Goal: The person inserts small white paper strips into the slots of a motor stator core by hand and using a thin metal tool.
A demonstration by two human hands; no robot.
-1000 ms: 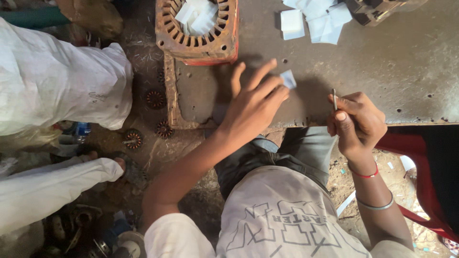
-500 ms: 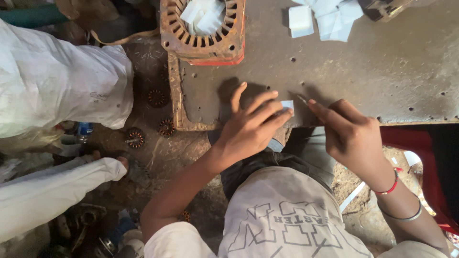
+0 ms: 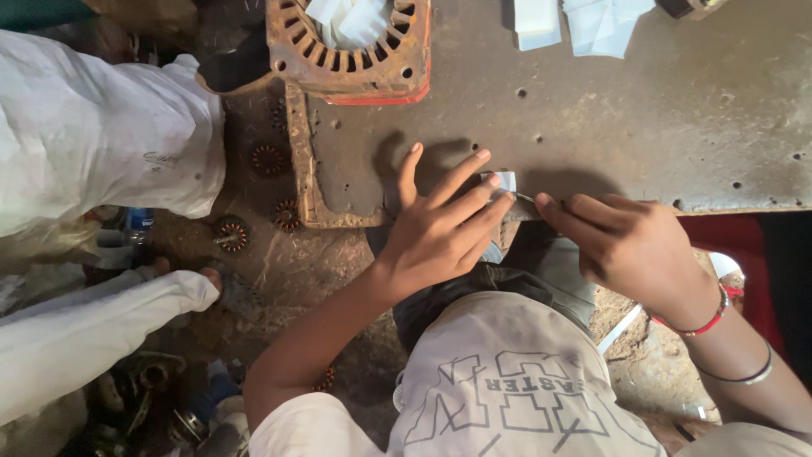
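Observation:
My left hand [image 3: 440,228] lies flat on the front edge of the grey metal table [image 3: 609,127], its fingertips pinning down a small white paper piece [image 3: 502,180]. My right hand [image 3: 630,245] is just to the right, its fingers closed on a thin metal tool [image 3: 525,197]. The tool's tip touches the edge of the paper at my left fingertips. Most of the tool is hidden inside my fist. My knees and printed shirt fill the view below the table edge.
A rusty round motor housing [image 3: 351,42] with white paper inside stands at the table's far left. More white paper pieces [image 3: 592,24] lie at the back. Another person in white clothing [image 3: 93,144] sits at the left. Small wound rotors [image 3: 230,233] lie on the dirt floor.
My right hand has come down and left, bringing the tool from upright to the paper's edge. My left hand has slid the paper toward the table's front edge.

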